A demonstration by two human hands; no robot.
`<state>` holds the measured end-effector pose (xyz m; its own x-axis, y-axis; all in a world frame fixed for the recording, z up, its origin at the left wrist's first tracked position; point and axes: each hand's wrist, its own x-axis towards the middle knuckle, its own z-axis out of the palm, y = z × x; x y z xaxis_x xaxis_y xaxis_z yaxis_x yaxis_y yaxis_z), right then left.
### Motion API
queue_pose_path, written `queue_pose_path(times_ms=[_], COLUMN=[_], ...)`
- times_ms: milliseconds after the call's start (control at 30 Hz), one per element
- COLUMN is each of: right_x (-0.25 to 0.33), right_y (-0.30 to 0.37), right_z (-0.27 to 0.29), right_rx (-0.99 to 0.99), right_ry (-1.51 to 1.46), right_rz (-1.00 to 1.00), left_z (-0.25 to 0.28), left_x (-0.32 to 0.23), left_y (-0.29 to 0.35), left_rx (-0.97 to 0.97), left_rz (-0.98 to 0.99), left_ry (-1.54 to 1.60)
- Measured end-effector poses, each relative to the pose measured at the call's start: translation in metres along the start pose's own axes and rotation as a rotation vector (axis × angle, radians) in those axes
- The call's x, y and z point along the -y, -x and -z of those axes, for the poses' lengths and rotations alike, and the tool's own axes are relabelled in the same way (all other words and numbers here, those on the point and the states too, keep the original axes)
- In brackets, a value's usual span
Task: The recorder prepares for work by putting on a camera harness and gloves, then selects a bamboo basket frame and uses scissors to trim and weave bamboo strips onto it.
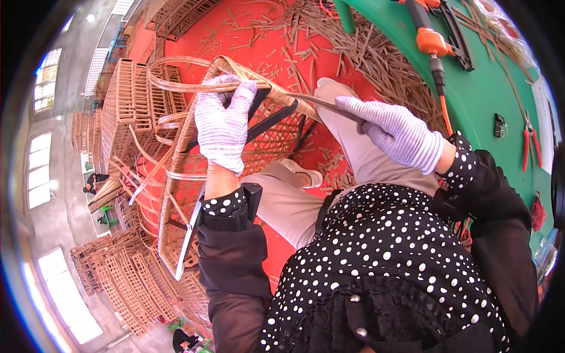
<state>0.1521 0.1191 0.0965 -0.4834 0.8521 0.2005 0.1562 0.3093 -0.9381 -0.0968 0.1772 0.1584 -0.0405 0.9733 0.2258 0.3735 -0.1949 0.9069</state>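
Note:
Both my hands wear striped white-and-lilac gloves. My left hand (223, 123) is closed at the rim of a woven wicker piece (172, 170), pinching a light brown rattan strip (182, 87) that loops out to the left. My right hand (397, 132) grips a darker flat strip (323, 105) between thumb and fingers. This strip runs from the rim near my left hand across to my right hand. Black flat bars (271, 122) cross inside the wicker piece, which leans in front of my left knee. Several loose strip ends stick out along its left side.
Cut rattan scraps (382, 65) lie heaped on the red floor (206, 35). On the green table (482, 112) at right are an orange-and-black air tool (432, 41) with its hose and red-handled pliers (530, 141). Stacked wicker panels (126, 97) stand at left; people are farther off.

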Motion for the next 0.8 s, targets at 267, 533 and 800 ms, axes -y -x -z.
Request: queue_pose_path(times_ms=[267, 533, 800], right_x=[0.012, 0.014, 0.027], right_y=[-0.012, -0.017, -0.024], right_z=[0.002, 0.004, 0.006], right_rx=[-0.147, -0.172, -0.118], right_ry=[0.768, 0.869, 1.100], right_rz=[0.105, 0.123, 0.150], left_z=[0.001, 0.000, 0.001], left_x=[0.000, -0.002, -0.001], left_y=[0.001, 0.002, 0.002], left_rx=[-0.006, -0.001, 0.006], left_rz=[-0.011, -0.013, -0.005], left_ry=[-0.078, -0.050, -0.058])
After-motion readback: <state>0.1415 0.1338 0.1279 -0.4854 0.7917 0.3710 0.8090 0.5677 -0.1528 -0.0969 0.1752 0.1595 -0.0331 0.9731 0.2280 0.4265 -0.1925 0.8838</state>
